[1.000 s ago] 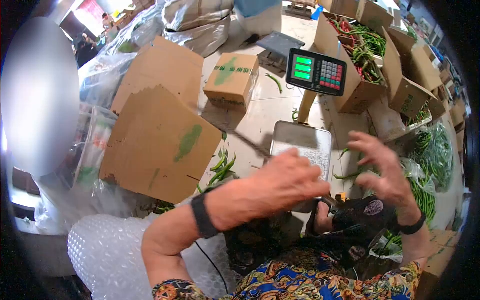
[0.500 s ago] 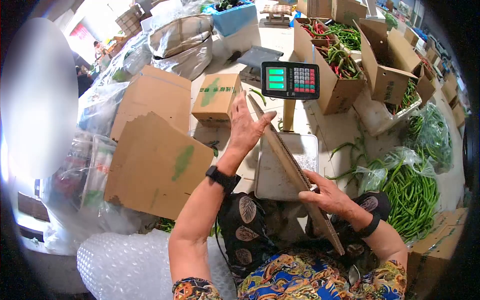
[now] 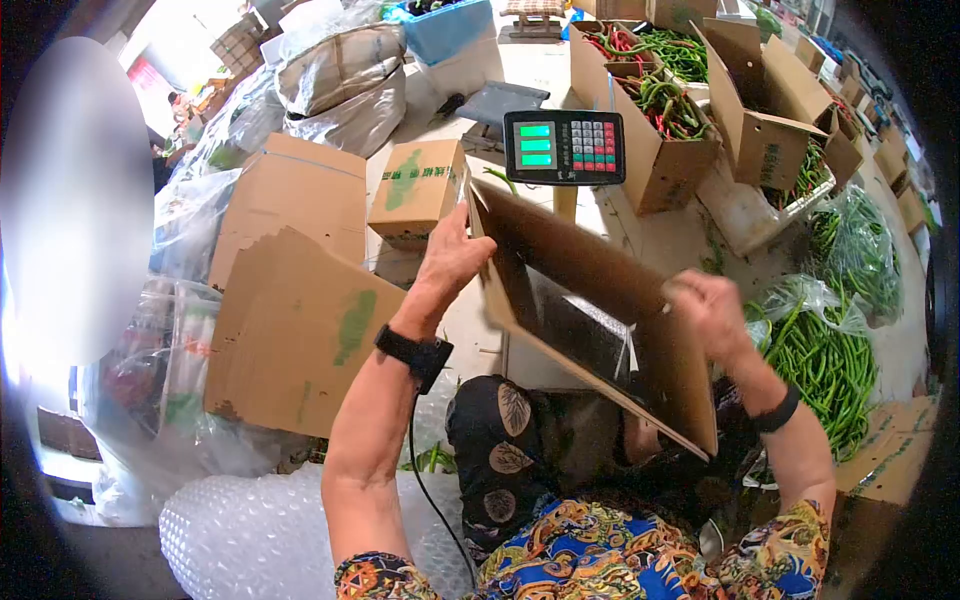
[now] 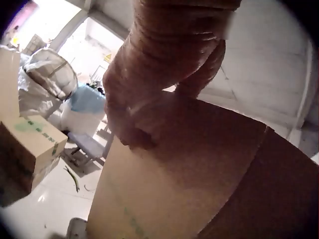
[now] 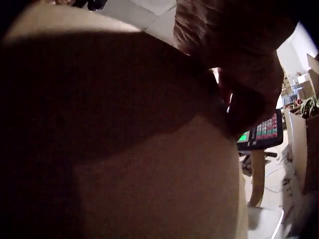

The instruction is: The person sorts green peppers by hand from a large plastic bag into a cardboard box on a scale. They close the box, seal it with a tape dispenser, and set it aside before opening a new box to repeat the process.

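Observation:
A cardboard box (image 3: 600,270), unfolded into a four-sided sleeve, is held tilted over the lap and the scale's metal platform (image 3: 525,365). Through its open middle part of the platform shows. My left hand (image 3: 452,258) grips the upper left corner, with fingers curled over the edge in the left wrist view, against a panel (image 4: 174,174) with faint green print. At the far right side my right hand (image 3: 708,312), slightly blurred, holds the panel's edge. In the right wrist view a shadowed panel (image 5: 164,189) fills most of the picture, with the right hand (image 5: 239,59) at its edge.
Behind the box stands the scale's lit display (image 3: 565,148). Flat cardboard sheets (image 3: 290,330) lean at the left, near a closed carton (image 3: 418,190). Bagged green chilies (image 3: 820,380) lie at the right, below open boxes of chilies (image 3: 665,150). Bubble wrap (image 3: 250,530) lies at lower left.
One second ago the hands were apart and blurred. Half a second ago they held the box folded flat on edge; now it is spread open, with the right hand farther right and higher.

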`<state>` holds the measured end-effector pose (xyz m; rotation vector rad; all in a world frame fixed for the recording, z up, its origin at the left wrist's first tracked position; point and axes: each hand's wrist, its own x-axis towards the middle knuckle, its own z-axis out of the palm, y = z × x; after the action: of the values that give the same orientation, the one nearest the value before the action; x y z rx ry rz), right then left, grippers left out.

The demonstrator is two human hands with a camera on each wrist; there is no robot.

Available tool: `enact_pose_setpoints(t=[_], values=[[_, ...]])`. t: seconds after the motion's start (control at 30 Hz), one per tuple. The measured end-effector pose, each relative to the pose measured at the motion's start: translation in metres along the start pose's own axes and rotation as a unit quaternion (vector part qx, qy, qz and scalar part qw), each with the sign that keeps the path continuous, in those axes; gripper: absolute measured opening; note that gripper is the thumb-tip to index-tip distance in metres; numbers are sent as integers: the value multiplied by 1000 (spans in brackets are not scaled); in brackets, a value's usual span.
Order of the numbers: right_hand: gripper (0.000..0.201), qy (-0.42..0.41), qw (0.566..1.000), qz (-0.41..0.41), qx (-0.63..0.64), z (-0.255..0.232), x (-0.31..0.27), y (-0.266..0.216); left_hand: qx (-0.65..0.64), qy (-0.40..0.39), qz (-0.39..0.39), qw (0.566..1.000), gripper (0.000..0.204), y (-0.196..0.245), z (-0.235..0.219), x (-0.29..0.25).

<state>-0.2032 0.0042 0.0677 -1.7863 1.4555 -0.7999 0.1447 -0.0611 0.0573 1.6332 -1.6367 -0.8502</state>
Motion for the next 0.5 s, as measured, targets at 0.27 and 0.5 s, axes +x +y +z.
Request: enact_pose_setpoints(t=[0.27, 0.5], values=[[36, 380, 907, -100, -151, 10, 72, 54, 269, -179, 151, 934, 77, 17, 13, -52], [61, 96, 878, -403, -237, 99, 45, -3, 391, -202, 137, 887, 102, 11, 44, -54]])
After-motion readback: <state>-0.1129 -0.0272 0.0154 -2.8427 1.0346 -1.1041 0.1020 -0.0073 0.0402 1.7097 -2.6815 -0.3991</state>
